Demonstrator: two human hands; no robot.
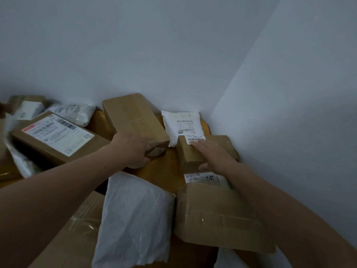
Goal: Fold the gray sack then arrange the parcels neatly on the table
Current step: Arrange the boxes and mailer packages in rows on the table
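My left hand (133, 151) grips the near end of a long brown box (133, 120) that lies toward the wall corner. My right hand (214, 153) rests flat, fingers straight, on top of a small brown box (191, 157) with a barcode sticker. A white labelled pouch (181, 124) lies between the two boxes against the wall. Nearer me sit a white plastic mailer (135, 215) and a taped brown box (218, 217). No gray sack is visible.
A large brown box with a white shipping label (56, 136) lies at the left, with white pouches (75, 113) and more parcels behind it. The yellow-brown table top (164, 171) shows between parcels. Walls meet in a corner at the right.
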